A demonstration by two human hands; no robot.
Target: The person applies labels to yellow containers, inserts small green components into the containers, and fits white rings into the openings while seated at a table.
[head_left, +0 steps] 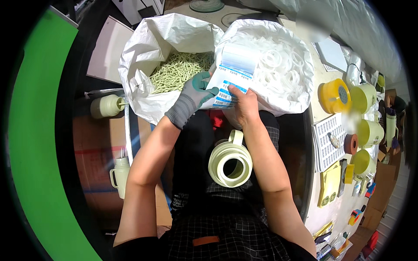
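Note:
A white roll of blue-printed labels (240,60) rests at the front of the right sack, with its strip unrolled toward me. My left hand (198,93), in a grey and green glove, is closed on the strip's left edge. My bare right hand (246,102) pinches the right edge, its thumb on top and the other fingers mostly hidden beneath. Between my thighs stands a pale green jug body (230,164), its round mouth facing up and its handle away from me. Neither hand touches the jug.
One white sack (143,48) holds pale green sticks (180,71); another (307,65) holds clear white rings (278,65). On the right bench lie tape rolls (334,97), a printed sheet (327,141) and green cups (370,132). More jugs (119,176) stand at left.

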